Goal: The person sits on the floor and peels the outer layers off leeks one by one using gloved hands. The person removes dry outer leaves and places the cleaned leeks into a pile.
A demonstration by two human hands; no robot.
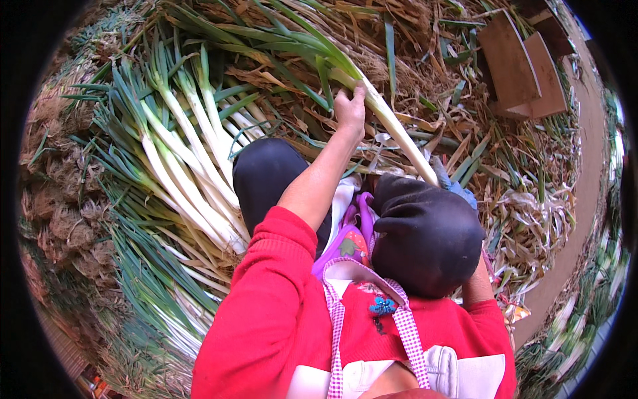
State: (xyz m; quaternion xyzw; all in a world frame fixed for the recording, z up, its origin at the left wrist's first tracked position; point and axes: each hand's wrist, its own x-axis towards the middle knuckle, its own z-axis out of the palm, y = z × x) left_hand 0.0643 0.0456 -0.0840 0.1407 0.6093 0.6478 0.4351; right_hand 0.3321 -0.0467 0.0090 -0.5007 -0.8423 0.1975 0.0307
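Note:
A long green onion (396, 129) with a white stalk slants across the space in front of my knees. My left hand (351, 107), bare, grips it where the green leaves begin. At the lower end of the white stalk is my right hand (456, 189), in a blue-grey glove and partly hidden behind my right knee; its fingertips show beside the stalk, but its hold is not clear. Beside my left knee lies a pile of green onions (194, 164) with thick white stalks and green tops.
Dry leaves and stripped husks (533, 224) cover the ground ahead and to the right. Wooden boards (513, 65) stand at the upper right. Clumps of roots and soil (70, 214) lie at far left. More green onions (568, 314) line the far right, beyond a bare path (590, 164).

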